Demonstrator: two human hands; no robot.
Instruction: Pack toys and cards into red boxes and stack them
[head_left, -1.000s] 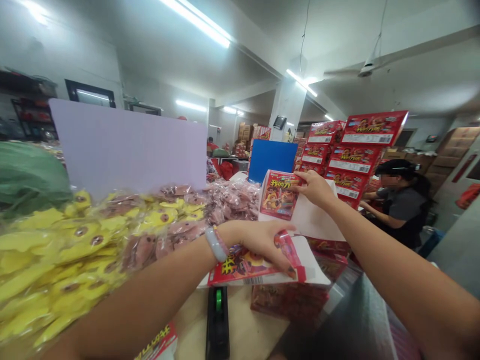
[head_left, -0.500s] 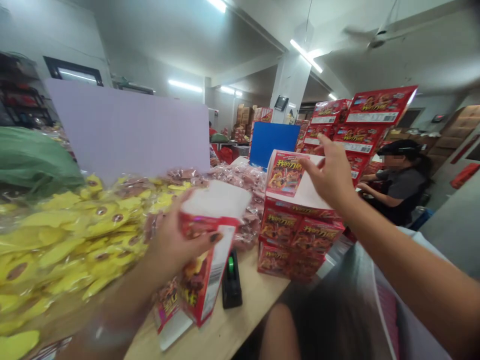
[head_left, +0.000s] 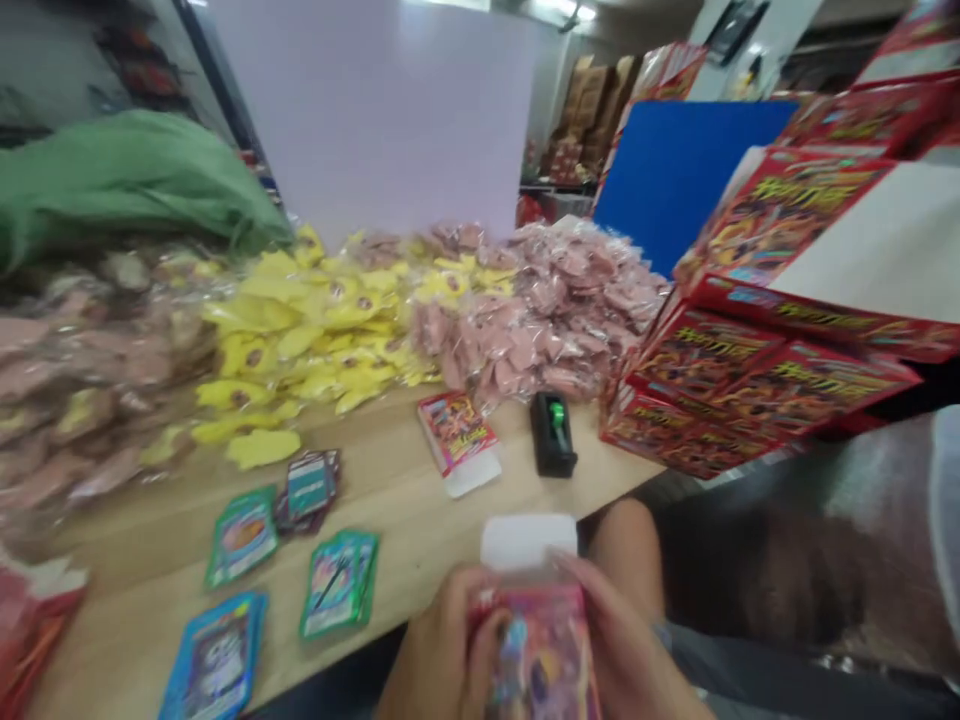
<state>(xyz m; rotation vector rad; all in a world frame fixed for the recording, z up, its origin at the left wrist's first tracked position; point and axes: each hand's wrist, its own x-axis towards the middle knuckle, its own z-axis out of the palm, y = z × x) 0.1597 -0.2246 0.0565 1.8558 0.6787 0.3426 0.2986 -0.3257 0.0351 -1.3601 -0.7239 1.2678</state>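
Gripping its sides, the left hand (head_left: 450, 630) and right hand (head_left: 626, 645) hold a red, picture-printed box (head_left: 541, 655), white flap (head_left: 529, 538) open.

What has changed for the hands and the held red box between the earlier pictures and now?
The left hand has brought the red box away from the box stack, down by the near edge of the table. The right hand has left the stack too; both now hold the box. The tape dispenser and pink packets stayed put.
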